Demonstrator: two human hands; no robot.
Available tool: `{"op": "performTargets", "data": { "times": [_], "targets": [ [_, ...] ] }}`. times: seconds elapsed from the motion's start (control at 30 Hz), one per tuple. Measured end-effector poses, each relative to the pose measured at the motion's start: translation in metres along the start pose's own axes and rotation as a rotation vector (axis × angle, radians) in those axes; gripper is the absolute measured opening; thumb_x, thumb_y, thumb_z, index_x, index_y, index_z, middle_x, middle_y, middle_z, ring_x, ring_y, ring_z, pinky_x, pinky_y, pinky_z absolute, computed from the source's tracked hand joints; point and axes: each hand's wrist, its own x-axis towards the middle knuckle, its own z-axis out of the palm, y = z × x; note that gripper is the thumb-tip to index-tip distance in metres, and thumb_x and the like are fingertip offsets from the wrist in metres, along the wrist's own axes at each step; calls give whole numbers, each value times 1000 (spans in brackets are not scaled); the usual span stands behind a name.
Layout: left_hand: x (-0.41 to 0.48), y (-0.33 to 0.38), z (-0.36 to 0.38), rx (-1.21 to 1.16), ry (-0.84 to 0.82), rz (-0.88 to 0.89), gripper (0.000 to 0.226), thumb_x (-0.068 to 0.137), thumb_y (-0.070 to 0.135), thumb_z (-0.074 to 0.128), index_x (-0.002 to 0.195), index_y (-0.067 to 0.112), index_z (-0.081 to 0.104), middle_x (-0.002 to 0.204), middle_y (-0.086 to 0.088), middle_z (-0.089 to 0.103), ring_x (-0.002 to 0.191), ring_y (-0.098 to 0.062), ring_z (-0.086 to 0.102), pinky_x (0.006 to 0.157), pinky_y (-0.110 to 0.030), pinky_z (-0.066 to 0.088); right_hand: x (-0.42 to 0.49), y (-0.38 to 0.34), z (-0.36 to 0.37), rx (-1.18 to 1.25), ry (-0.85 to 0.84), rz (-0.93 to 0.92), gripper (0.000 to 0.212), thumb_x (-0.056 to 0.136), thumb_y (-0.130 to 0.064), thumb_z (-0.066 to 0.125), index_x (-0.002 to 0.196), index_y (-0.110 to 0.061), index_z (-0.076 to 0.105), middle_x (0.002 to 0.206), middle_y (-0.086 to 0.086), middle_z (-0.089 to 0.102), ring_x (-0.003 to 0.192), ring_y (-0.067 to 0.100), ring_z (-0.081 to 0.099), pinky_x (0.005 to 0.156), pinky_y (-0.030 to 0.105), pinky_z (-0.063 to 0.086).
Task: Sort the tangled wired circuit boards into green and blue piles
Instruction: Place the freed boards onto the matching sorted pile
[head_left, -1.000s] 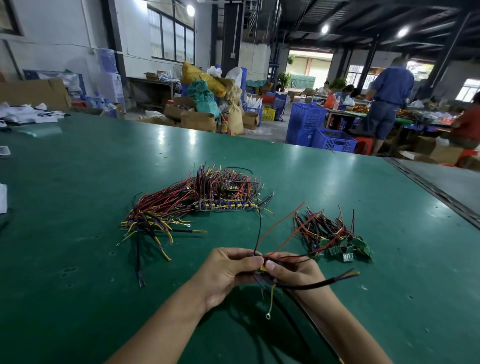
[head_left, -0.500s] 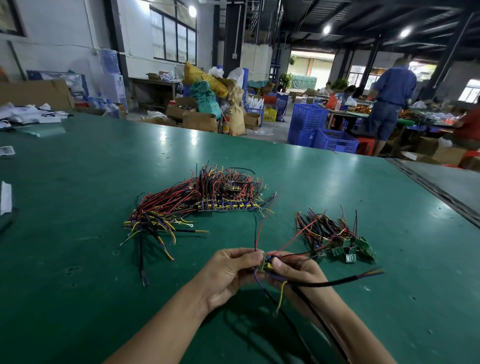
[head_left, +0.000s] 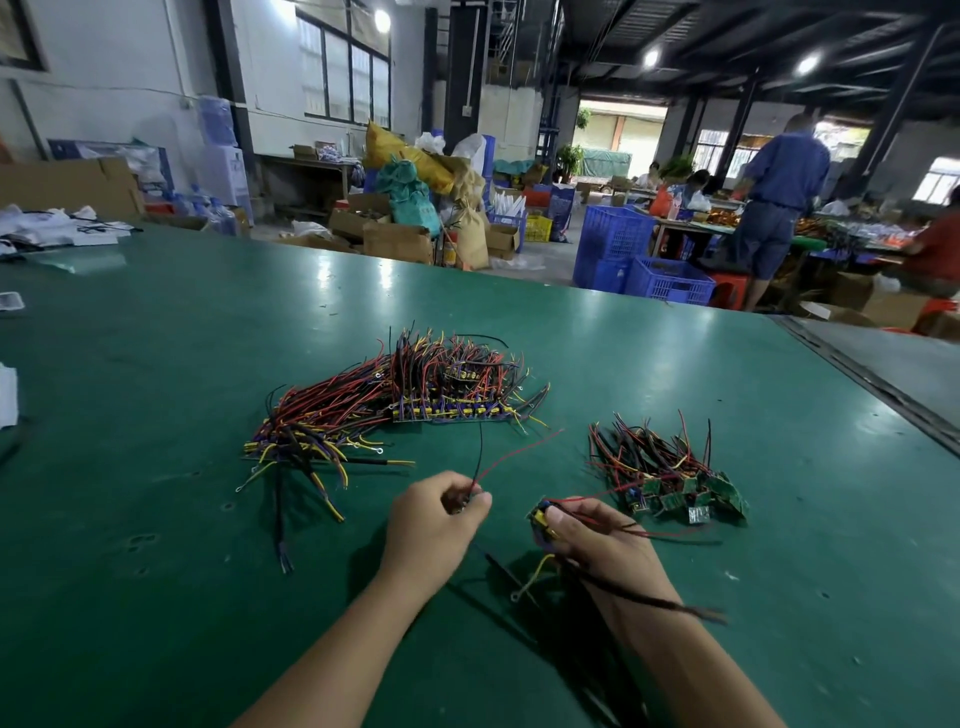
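Green work table (head_left: 156, 519), one surface, bearing two lots of wired circuit boards; larger lot (head_left: 415, 400), blue boards with red, black, yellow and purple leads, tangled, lying at centre beyond the hands; smaller lot (head_left: 675, 486), green boards with red and black leads, lying to the right, well apart from the blue lot and just beyond the right hand; left hand (head_left: 434, 525), held above the table, fingers curled, thumb and forefinger pinching a black wire (head_left: 480, 452) and a red wire (head_left: 519, 452) that rise from the fingertips; whether a board sits inside the fist cannot be told; right hand (head_left: 602, 545), fingers curled round one blue board (head_left: 540, 522) with a yellow part, its leads trailing back over the wrist; hands apart, not touching; background: blue crates (head_left: 644, 270), cardboard boxes (head_left: 397, 239), a standing person in blue (head_left: 779, 192).
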Motion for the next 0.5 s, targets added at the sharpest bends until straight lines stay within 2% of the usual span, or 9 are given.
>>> {"op": "performTargets", "data": {
  "times": [0.07,0.13,0.23,0.33,0.4,0.5],
  "targets": [
    [1,-2,-4,152,80,64,17,79,35,74,79,25,60,72,9,62,74,-16,59,68,-30,47,0,1,0,-34,5,13,8,61,-6,75,67,-7,70,70,12,69,62,20,55,60,25,46],
    [3,-6,-6,276,93,60,28,78,42,72,75,26,49,74,6,58,78,-20,55,69,-35,46,0,2,0,-46,-12,0,5,64,-4,75,66,-6,71,70,13,68,64,18,50,63,25,42],
    [3,-10,-6,441,50,17,31,80,46,70,75,27,46,77,6,52,82,-22,53,69,-34,45,1,2,2,-65,-2,-34,9,77,11,67,76,3,65,69,13,72,53,16,65,51,20,52],
    [3,-10,-7,547,37,66,26,81,48,70,85,31,50,91,13,48,99,-18,48,79,-33,43,2,0,2,-2,-40,2,20,81,19,59,78,2,67,74,16,73,61,17,70,55,21,56],
    [3,-7,-8,519,76,154,22,82,44,70,91,29,56,99,13,47,104,-16,45,84,-32,41,3,-1,-1,-16,-72,13,23,81,19,59,81,-1,70,79,16,74,65,18,70,61,21,58],
    [-2,2,-7,225,102,343,16,85,36,69,88,23,62,88,13,58,90,-14,52,79,-30,43,2,-1,-3,-186,-117,-23,19,81,10,66,91,-6,70,82,11,74,63,16,66,61,21,56]
  ]
}}
